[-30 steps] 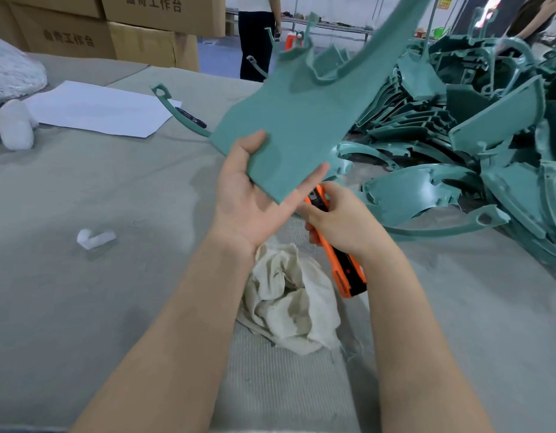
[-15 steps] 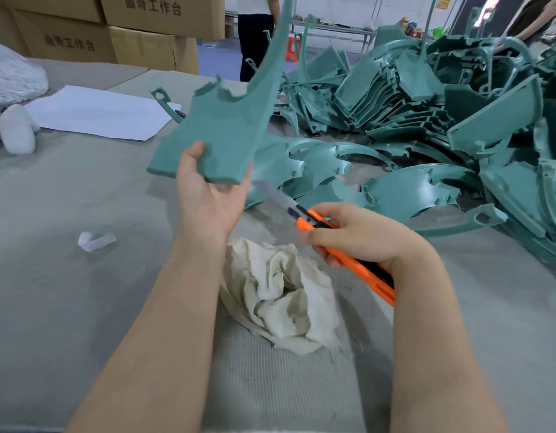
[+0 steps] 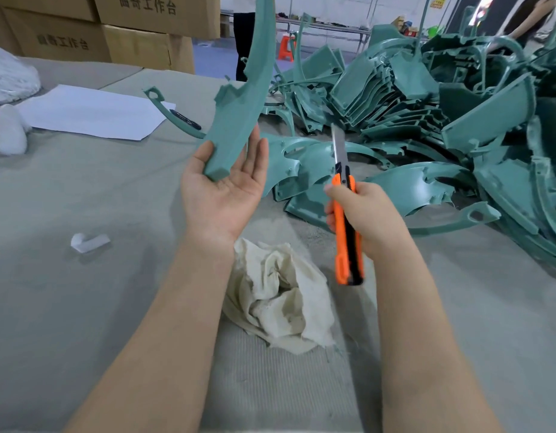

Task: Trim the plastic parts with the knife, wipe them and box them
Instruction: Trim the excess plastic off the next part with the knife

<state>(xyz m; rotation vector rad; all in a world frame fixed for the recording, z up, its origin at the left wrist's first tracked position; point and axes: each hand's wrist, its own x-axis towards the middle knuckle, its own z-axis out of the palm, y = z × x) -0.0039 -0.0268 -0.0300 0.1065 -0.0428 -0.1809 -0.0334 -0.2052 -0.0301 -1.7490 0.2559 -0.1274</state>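
The plastic part (image 3: 242,110) stands at centre frame, its foot resting in the flat, released grip of your left hand (image 3: 223,185), so close that hand round it before your right hand (image 3: 361,214), clenched on the knife (image 3: 347,239) beside it, shaves the ragged edge away from you.

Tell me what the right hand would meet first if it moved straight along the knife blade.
Most likely the pile of green plastic parts, just beyond the blade tip of the utility knife in the right hand. Depth is unclear.
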